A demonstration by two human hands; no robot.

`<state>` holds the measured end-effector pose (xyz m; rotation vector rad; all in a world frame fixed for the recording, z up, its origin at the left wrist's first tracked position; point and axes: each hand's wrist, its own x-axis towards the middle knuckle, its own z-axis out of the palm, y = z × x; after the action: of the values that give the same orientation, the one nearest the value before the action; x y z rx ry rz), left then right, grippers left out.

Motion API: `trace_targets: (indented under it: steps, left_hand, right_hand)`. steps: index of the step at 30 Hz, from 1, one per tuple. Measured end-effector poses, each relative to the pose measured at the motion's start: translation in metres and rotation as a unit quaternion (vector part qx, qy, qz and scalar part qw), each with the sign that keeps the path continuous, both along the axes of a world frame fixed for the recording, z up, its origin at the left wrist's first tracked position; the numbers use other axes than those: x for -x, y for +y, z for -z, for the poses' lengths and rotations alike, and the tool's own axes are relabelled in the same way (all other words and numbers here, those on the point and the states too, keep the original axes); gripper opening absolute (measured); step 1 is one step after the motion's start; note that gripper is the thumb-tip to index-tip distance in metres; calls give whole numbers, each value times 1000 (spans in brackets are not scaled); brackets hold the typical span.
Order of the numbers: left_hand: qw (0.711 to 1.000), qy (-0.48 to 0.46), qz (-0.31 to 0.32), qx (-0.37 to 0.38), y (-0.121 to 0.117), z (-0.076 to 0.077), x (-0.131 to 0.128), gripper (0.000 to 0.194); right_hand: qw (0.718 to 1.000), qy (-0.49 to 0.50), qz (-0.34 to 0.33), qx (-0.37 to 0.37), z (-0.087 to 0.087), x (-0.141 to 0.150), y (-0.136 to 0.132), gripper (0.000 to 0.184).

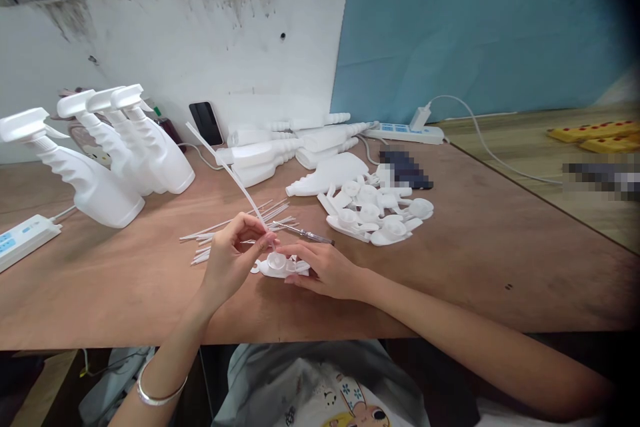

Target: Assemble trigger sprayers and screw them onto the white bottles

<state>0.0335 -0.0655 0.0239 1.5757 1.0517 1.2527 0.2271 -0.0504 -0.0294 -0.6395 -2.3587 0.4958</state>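
Between the fingers of my left hand (240, 247) is a long white dip tube (227, 170), tilted up and to the left. Its lower end meets a white spray trigger head (277, 263) lying on the table; whether it sits inside the head cannot be told. My right hand (325, 269) grips that spray head from the right, thumb below and fingers above. Several thin white tubes (203, 237) lie loose beyond my left hand. A screwdriver-like tool (313, 235) with a slim shaft rests just beyond my right hand.
Loose spray head parts (375, 210) form a pile to the right. White bottles (265, 153) lie behind. Assembled spray bottles (95, 180) stand at the left. A phone (206, 123) leans on the wall. Power strips (30, 240) and cables edge the brown table (475, 260).
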Motion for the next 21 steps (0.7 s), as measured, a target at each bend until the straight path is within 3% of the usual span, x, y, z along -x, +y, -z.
trace_targets:
  steps: [21]
  left_hand:
    - [998, 44, -5, -36, -3, -2, 1, 13]
  right_hand:
    - [1000, -5, -3, 1, 0, 0, 1, 37]
